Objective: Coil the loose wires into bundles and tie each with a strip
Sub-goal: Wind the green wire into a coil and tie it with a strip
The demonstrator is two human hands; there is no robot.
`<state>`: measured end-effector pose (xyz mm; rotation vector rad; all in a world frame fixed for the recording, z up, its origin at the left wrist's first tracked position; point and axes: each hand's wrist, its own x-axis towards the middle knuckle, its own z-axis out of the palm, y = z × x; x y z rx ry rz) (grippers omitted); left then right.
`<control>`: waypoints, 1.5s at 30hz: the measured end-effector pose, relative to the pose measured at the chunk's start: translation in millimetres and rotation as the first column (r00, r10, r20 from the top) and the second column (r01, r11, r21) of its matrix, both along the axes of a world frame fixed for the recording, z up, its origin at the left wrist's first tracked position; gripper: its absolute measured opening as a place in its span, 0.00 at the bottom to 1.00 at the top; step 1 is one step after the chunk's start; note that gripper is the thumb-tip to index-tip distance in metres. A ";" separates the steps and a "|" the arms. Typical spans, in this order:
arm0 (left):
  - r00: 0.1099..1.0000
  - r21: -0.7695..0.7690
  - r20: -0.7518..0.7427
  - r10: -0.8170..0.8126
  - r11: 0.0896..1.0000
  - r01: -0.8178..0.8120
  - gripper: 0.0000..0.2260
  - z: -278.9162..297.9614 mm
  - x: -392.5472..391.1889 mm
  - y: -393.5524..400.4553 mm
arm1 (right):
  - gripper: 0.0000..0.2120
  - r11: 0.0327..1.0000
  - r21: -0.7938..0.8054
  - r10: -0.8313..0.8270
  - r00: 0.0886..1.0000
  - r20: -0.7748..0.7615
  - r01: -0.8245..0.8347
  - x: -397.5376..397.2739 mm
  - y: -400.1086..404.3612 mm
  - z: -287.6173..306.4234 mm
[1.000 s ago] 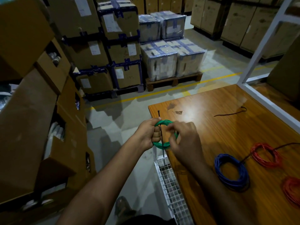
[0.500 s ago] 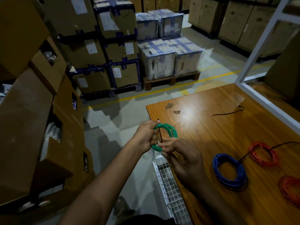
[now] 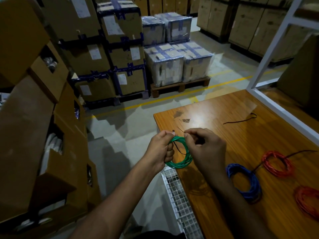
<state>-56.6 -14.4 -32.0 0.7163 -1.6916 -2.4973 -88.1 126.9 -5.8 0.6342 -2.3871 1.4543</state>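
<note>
Left hand has its fingers curled tight round one side of the green wire coil, holding it up just off the near corner of the tabletop. Right hand pinches the thin black strip between thumb and fingertips; the strip crosses the coil. Further right on the tabletop: a blue coil, two red coils and a spare black strip.
</note>
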 end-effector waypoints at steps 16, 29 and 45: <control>0.999 0.020 0.005 0.046 0.999 -0.046 0.07 11.3 4.3 0.7 | 0.03 0.936 0.350 0.149 0.941 -0.305 -0.034 -19.4 -17.5 -3.5; 0.999 -0.013 0.003 0.039 0.999 -0.039 0.08 13.6 5.3 2.0 | 0.02 0.915 0.401 0.181 0.927 -0.327 -0.037 -20.3 -19.5 -0.6; 1.000 -0.062 -0.008 0.020 0.998 -0.020 0.09 9.6 6.7 2.8 | 0.02 0.919 0.385 0.225 0.919 -0.323 -0.090 -21.5 -20.3 -2.3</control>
